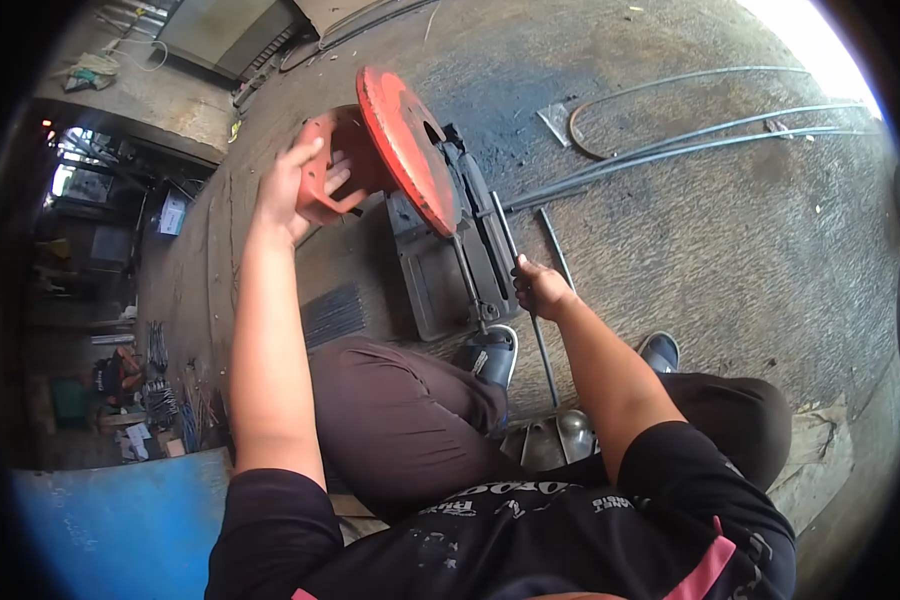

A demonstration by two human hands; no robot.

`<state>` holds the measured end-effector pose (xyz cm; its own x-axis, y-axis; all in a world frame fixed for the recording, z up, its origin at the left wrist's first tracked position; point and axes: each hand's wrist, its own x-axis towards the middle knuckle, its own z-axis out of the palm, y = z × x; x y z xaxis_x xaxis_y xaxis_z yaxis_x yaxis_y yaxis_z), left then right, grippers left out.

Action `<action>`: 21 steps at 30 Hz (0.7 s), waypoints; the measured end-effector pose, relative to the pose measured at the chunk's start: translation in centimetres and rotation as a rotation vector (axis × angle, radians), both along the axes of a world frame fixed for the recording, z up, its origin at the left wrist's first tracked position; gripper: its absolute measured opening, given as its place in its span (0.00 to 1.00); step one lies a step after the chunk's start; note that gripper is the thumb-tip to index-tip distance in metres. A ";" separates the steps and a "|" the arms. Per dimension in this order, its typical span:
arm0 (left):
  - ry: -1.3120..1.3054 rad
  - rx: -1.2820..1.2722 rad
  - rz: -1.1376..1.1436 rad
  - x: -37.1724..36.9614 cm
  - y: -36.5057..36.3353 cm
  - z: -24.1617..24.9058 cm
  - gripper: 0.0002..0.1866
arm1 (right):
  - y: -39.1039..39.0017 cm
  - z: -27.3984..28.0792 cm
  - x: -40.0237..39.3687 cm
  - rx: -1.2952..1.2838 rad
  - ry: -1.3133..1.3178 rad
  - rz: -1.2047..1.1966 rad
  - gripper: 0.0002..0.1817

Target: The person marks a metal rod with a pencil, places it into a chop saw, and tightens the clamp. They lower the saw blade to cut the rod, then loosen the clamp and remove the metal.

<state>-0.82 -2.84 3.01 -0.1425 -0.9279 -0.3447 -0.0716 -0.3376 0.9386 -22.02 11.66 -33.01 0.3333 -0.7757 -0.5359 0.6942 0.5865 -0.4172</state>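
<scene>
A cut-off saw with a round red guard (pixel 400 145) and a dark grey base (pixel 430 290) stands on the floor before me. My left hand (pixel 288 190) grips the red bracket-like frame (pixel 317 165) behind the guard, its fingers reaching inside the opening. My right hand (pixel 542 287) is closed around a thin metal rod (pixel 544 355). The rod runs from the saw's base down toward a ribbed metal piece (pixel 540 442) between my legs. Another short rod (pixel 556 245) lies on the floor just beyond my right hand.
Long rods (pixel 660 155) stretch across the floor at upper right, near a clear plastic bag (pixel 556 125). A bundle of short cut rods (pixel 332 315) lies left of the saw. A blue sheet (pixel 120 520) is at lower left. My shoe (pixel 494 360) is close to the base.
</scene>
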 end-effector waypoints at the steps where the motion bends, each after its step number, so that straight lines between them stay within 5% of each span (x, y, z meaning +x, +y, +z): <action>1: 0.009 -0.054 -0.012 0.3 1.1 -0.8 0.30 | 0.4 0.4 -0.1 -0.027 0.016 -0.003 0.17; 4: 0.039 -0.167 0.026 0.1 3.4 -2.9 0.36 | 0.8 2.9 -0.4 0.004 0.107 0.044 0.16; 21: 0.106 -0.194 -0.032 0.4 1.4 -1.9 0.24 | 1.2 2.7 -0.6 -0.016 0.121 0.169 0.18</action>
